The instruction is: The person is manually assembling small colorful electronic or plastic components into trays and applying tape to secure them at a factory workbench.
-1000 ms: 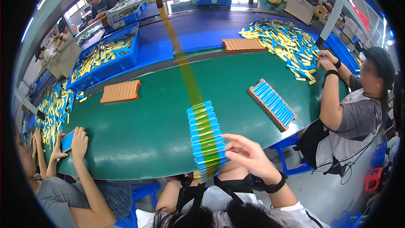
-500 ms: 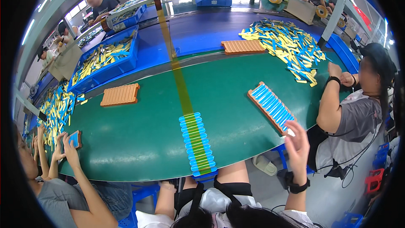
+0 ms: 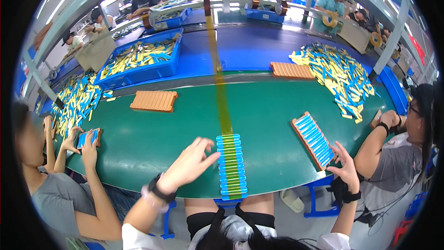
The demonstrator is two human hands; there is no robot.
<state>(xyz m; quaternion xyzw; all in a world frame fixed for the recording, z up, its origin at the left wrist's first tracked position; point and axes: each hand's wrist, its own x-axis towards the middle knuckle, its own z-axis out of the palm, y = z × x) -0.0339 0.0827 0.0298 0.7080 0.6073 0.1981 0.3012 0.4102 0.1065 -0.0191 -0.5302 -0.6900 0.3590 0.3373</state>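
A row of blue, round-ended strips (image 3: 223, 166) lies on the green table in front of me. Amber translucent tape (image 3: 224, 115) runs down the middle of the row from a roll on the overhead bar. My left hand (image 3: 192, 161) hovers just left of the row, fingers apart and holding nothing; one fingertip is close to the strips' edge. To the right, an orange grooved tray (image 3: 299, 135) filled with blue strips (image 3: 314, 136) lies at a slant. My right hand (image 3: 346, 169) grips its near end between thumb and fingers.
Another orange tray (image 3: 154, 101) sits at left, and one more (image 3: 292, 70) beside the heap of yellow and blue pieces (image 3: 340, 76). A blue bin (image 3: 138, 78) stands at the back left. Co-workers sit on both sides: a person's hand (image 3: 90, 150) at left, a sleeve (image 3: 395, 157) at right.
My left hand has risen from below the table edge to beside the strip row. The right hand has lowered onto the filled tray's near end. The whole view has shifted.
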